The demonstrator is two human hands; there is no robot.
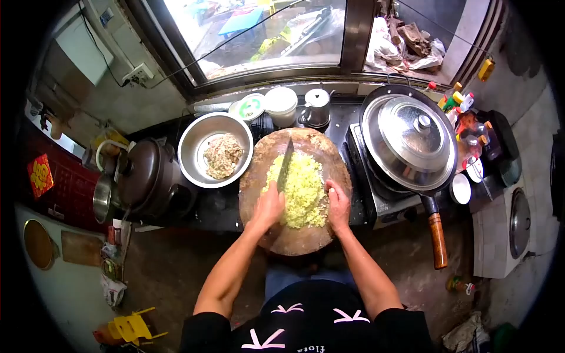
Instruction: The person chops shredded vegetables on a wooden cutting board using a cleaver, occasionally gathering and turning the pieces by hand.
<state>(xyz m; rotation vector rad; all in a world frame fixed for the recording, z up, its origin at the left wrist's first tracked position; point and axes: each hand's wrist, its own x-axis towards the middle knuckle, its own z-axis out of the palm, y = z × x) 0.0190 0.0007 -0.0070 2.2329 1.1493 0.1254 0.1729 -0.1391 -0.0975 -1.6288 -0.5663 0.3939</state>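
On a round wooden chopping board (pixel 259 170) lies a heap of finely chopped pale yellow-green vegetable (pixel 306 194). My left hand (pixel 269 206) is closed at the near end of a kitchen knife (pixel 286 165), whose blade points away from me along the heap's left side. The handle is hidden in that hand. At the right edge of the heap, my right hand (pixel 338 206) rests cupped with its fingers extended, holding nothing that I can see. Left of the board stands a steel bowl (pixel 187 147) with a lump of minced meat (pixel 223 156) in it.
A lidded wok (pixel 412 141) sits on the stove to the right, its wooden handle (pixel 437 241) pointing toward me. Behind the board are a white tub (pixel 281 106) and a metal pot (pixel 318 109). A dark lidded cooker (pixel 144 170) stands left; bottles (pixel 471 141) crowd the far right.
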